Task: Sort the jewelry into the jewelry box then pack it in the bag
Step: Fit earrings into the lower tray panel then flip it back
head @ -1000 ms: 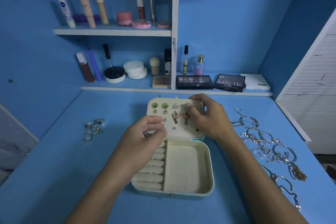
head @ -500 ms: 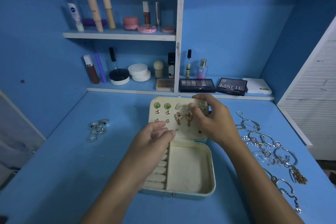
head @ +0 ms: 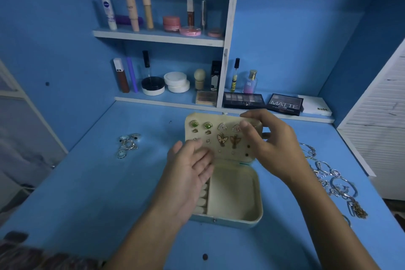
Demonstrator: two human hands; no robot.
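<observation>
Apparently the lid (head: 221, 136) is steadied by the right hand (head: 269, 144), fingers curled on its top edge, while the left hand (head: 190, 166) hovers flat, fingers straight, for pinning earrings (head: 222, 139).

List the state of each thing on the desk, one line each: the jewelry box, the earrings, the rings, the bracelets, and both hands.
jewelry box: open, lid propped up.
earrings: pinned in rows on the lid panel.
rings: loose pile on the desk, left of the box.
bracelets: loose heap on the desk, right of the box.
left hand: fingers straight, over the ring rolls.
right hand: fingers curled at the lid's top right corner.
</observation>
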